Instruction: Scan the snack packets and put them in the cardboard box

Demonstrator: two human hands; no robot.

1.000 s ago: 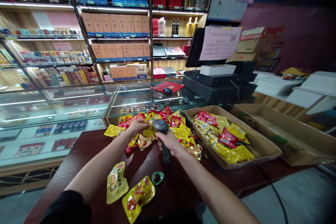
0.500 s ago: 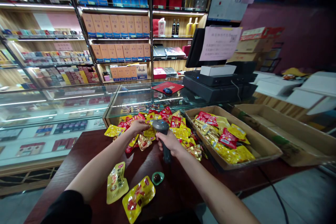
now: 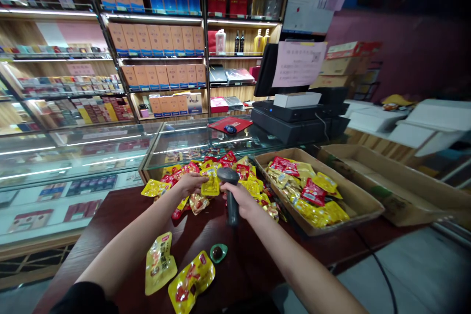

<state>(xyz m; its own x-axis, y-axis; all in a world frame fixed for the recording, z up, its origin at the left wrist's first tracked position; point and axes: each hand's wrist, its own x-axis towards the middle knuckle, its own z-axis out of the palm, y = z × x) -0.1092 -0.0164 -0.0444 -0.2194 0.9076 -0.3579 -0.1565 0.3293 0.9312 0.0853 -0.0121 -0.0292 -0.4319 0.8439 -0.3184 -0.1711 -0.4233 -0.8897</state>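
My left hand (image 3: 191, 183) pinches a small yellow packet (image 3: 210, 182), which is upright above the pile of red, yellow and gold snack packets (image 3: 184, 171). Wrapped round the handle of a dark grey barcode scanner (image 3: 231, 201) is my right hand (image 3: 239, 196), just right of the yellow packet. The scanner's head is level with the packet and close to it. Nearer to me, two larger yellow packets (image 3: 160, 264) (image 3: 192, 282) lie on the dark red table, beside a small green dish (image 3: 218, 253) with a dark round thing in it.
An open cardboard box (image 3: 353, 206) with packets stands right of the pile, another open box (image 3: 405, 196) beyond it. A glass counter (image 3: 176, 142) bears a red mat (image 3: 230, 125) with a mouse. Behind are a monitor (image 3: 267, 69) and stocked shelves. A cable hangs at the right.
My left hand has lifted the yellow packet, which now shows clearly beside the scanner. The scanner stays in my right hand. The whole view has shifted slightly.
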